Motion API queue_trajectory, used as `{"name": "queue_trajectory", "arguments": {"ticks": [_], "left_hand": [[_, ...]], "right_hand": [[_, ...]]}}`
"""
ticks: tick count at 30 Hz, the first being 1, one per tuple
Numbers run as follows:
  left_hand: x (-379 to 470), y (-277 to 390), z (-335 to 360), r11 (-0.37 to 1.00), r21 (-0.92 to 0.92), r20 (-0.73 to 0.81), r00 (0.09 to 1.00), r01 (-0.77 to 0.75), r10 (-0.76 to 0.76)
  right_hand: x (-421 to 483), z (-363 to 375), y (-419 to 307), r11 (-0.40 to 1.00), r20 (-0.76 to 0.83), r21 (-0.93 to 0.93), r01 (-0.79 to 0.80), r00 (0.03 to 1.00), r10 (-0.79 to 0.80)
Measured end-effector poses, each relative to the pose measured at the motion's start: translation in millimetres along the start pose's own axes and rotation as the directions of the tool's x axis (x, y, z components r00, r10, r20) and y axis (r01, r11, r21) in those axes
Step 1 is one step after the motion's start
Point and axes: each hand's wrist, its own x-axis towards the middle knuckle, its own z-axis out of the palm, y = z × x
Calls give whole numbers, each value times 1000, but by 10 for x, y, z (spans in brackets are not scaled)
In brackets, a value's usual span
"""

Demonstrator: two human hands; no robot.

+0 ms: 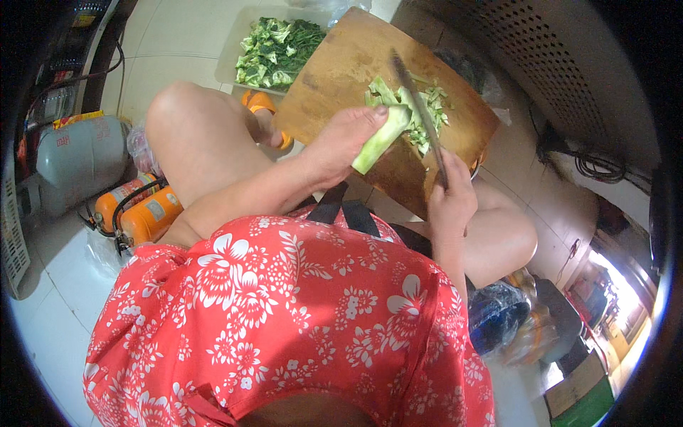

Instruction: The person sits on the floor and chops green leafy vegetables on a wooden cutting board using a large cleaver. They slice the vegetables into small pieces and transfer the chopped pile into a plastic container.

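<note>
My left hand [344, 140] grips a thick pale-green vegetable stem [380, 140], tilted above the near part of a wooden cutting board [325, 74]. Part of its surface is pale and peeled. My right hand [452, 187] is closed around the handle of a kitchen knife [419, 104]. The blade points away from me, seen nearly edge-on, just right of the stem; whether it touches the stem I cannot tell. Green peelings [435, 104] lie in a loose heap on the board, beneath and beside the blade.
Beyond the board's left side, a translucent plastic tub [227, 58] holds cut broccoli and green stalks [280, 50]. Orange fire extinguishers [152, 211] and a grey cylinder [80, 141] are on the left. Plastic bags [499, 315] lie at right. A perforated panel [539, 64] borders the far right.
</note>
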Motion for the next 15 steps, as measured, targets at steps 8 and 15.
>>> {"name": "queue_trajectory", "arguments": {"ticks": [8,15], "left_hand": [[37,124,-30,825,-516,292,953,229,-82],[53,106,16,795,-589,111,989,147,-101]], "right_hand": [[-36,-128,23,436,333,676,-594,774,538],[-116,-165,-13,904,40,360,-233,971,234]]}}
